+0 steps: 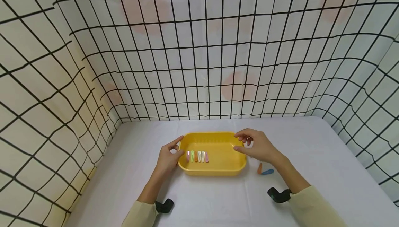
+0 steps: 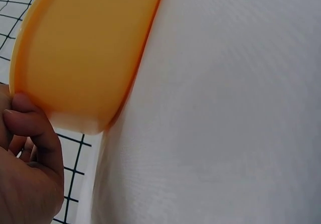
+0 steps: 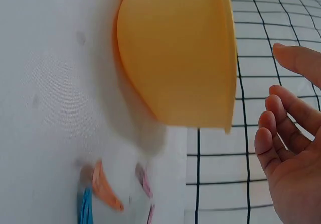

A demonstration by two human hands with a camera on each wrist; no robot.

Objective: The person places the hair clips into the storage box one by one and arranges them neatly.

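A yellow tray (image 1: pixel 212 172) sits on the white table, with several snap hair clips (image 1: pixel 199 156) in pink, green, orange and white lined up in its left half. My left hand (image 1: pixel 166 158) pinches the rim at its left end, thumb inside and fingers outside. Over the right end hovers my right hand (image 1: pixel 260 146); in the right wrist view its fingers (image 3: pixel 286 118) are loosely bent, apart from the tray wall, and hold nothing. Outside the tray, below that hand, lie an orange hair clip (image 1: pixel 259 168) and a blue hair clip (image 1: pixel 267 172).
Two pink clips (image 3: pixel 145 183) lie near the orange one in the right wrist view; the right hand covers them in the head view. A black wire grid (image 1: pixel 205 64) with white cloth behind it encloses the table (image 1: pixel 215 202) at the back and sides.
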